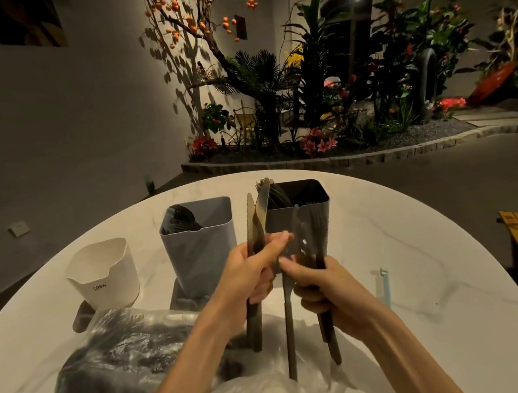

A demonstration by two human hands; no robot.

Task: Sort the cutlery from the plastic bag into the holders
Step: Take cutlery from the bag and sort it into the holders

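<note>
**Knives and forks held over the bag**

The left hand grips brown knives; the right hand clutches forks, above the plastic bag at the desk's near edge. Beyond stand the dark holder, grey holder and, far left, a white holder marked "CROW".

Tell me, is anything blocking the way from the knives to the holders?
Nothing visible. The left hand holds the knives upright in open air, just in front of the grey holder and dark holder. Both tops are open, though already partly filled with cutlery.
</note>
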